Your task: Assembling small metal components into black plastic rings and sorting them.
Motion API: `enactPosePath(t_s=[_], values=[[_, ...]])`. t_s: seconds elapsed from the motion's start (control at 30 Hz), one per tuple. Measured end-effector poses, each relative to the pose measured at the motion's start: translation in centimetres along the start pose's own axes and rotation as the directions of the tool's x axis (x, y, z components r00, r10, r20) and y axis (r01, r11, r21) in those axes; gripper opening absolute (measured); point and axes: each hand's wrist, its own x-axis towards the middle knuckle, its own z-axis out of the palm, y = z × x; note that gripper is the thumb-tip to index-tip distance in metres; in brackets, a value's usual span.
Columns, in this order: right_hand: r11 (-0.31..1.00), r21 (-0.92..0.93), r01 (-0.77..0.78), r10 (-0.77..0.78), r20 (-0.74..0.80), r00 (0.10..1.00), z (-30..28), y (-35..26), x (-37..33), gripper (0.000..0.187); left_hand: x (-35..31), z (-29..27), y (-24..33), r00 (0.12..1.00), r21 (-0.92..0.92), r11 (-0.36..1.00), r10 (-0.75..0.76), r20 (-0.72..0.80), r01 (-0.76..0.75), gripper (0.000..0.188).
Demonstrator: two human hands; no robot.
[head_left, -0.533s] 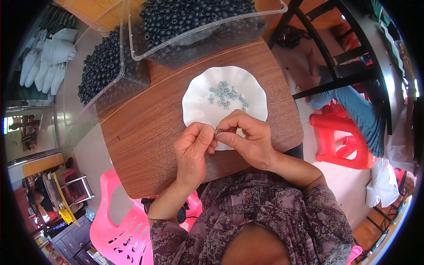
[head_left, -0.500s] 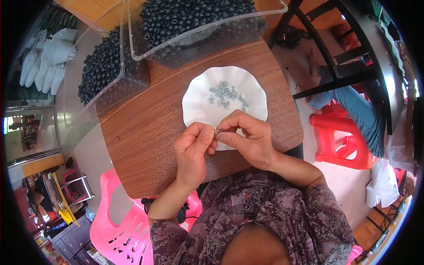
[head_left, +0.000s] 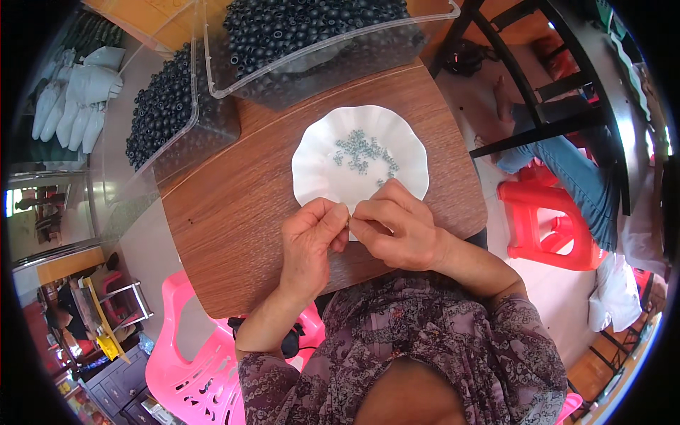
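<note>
My left hand (head_left: 312, 230) and my right hand (head_left: 398, 225) meet over the near rim of a white scalloped plate (head_left: 315, 152). Both are closed, with thumbs and forefingers pinched together. Between the fingertips a sliver of a small metal coil spring (head_left: 349, 220) shows; the fingers hide most of it. How much of it each hand grips is hard to make out. On the plate, beyond my hands, lies a loose scatter of small greyish-green pieces (head_left: 360, 150), too small to name surely.
Two clear plastic bins (head_left: 283, 91) full of dark round pieces (head_left: 304, 32) stand at the table's far left. The brown wooden table (head_left: 234, 234) carries the plate. A pink chair (head_left: 191, 368) is at lower left, a red stool (head_left: 520, 219) and a person's jeans-clad leg (head_left: 577, 180) at right.
My right hand has rolled over and its fingertips have closed in against my left ones. The coil spring, plainly visible before, is now mostly covered.
</note>
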Motion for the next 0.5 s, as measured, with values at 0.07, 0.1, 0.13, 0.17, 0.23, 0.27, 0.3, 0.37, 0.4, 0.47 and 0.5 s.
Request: enactPosePath(t_s=[0.07,0.1,0.13,0.17,0.23,0.27,0.3,0.37,0.4,0.47,0.5], values=[[0.997,0.039,-0.070,0.069,0.019,0.997,-0.25,-0.18,0.03,0.027,-0.37,0.48,-0.12,0.986,0.096,0.983,0.160,-0.047,-0.155,0.022],[0.987,0.076,-0.142,0.139,0.042,0.989,-0.30,-0.30,-0.01,0.024,-0.40,0.52,-0.27,0.986,0.097,0.983,0.160,-0.049,-0.155,0.022],[0.987,0.078,-0.140,0.137,0.041,0.990,-0.21,-0.42,0.00,0.024,-0.42,0.54,-0.43,0.962,0.149,0.956,0.265,-0.068,-0.252,0.022],[0.964,0.161,-0.213,0.216,0.000,0.976,-0.07,-0.55,0.04,0.021,-0.45,0.59,-0.54,0.927,0.202,0.917,0.366,-0.082,-0.345,0.022],[0.928,0.245,-0.280,0.296,-0.034,0.954,0.02,-0.60,0.14,0.020,-0.53,0.84,-0.66,0.895,0.279,0.869,0.441,-0.063,-0.409,0.023],[0.881,0.333,-0.336,0.364,-0.023,0.931,-0.02,-0.61,0.23,0.018,-0.52,0.92,-0.70,0.859,0.351,0.811,0.511,-0.037,-0.467,0.023],[0.822,0.417,-0.386,0.428,-0.006,0.904,-0.05,-0.61,0.27,0.017,-0.51,0.97,-0.66,0.859,0.350,0.811,0.511,-0.035,-0.468,0.023],[0.826,0.420,-0.377,0.416,-0.002,0.909,-0.02,-0.51,0.19,0.019,-0.59,1.06,-0.55,0.840,0.391,0.783,0.541,-0.045,-0.483,0.022],[0.829,0.421,-0.368,0.405,0.002,0.914,-0.02,-0.47,0.16,0.021,-0.62,1.01,-0.57,0.840,0.391,0.783,0.541,-0.044,-0.484,0.022],[0.890,0.322,-0.322,0.339,0.005,0.941,-0.38,-0.43,0.19,0.022,-0.69,0.84,-0.53,0.852,0.389,0.786,0.523,-0.003,-0.481,0.017],[0.938,0.218,-0.270,0.273,0.017,0.962,-0.49,-0.42,0.21,0.024,-0.70,0.80,-0.56,0.852,0.389,0.786,0.523,-0.003,-0.481,0.017]])
